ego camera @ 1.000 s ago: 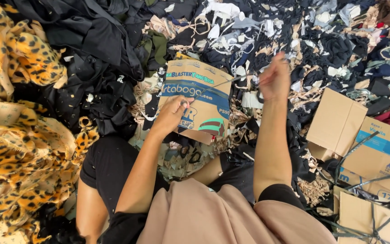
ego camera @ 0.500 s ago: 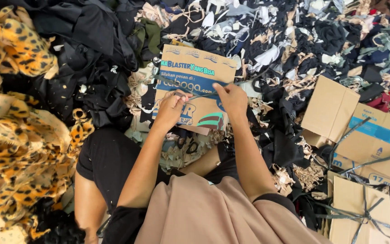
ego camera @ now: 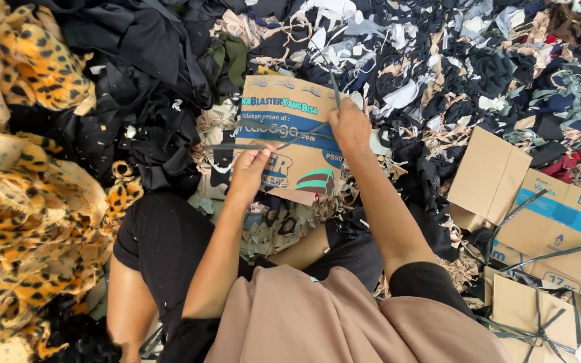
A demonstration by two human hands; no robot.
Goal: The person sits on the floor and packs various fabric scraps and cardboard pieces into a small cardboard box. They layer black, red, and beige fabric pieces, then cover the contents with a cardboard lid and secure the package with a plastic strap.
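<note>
A brown cardboard box (ego camera: 290,134) with blue and green print stands in front of me among cloth scraps. Dark plastic strapping (ego camera: 290,140) crosses its face. My left hand (ego camera: 253,165) pinches the strap at the box's lower left. My right hand (ego camera: 349,124) grips the strap at the box's right edge, where one band runs up past the top. A pair of black scissors (ego camera: 278,220) lies on the scraps just below the box, between my knees.
Leopard-print fabric (ego camera: 21,202) is heaped on the left, black cloth (ego camera: 136,54) behind it. Mixed fabric scraps (ego camera: 472,67) cover the floor ahead. Strapped cardboard boxes (ego camera: 546,222) lie at the right.
My right hand came down from the scrap pile onto the box, then both hands took hold of the dark straps. The view shifted slightly.
</note>
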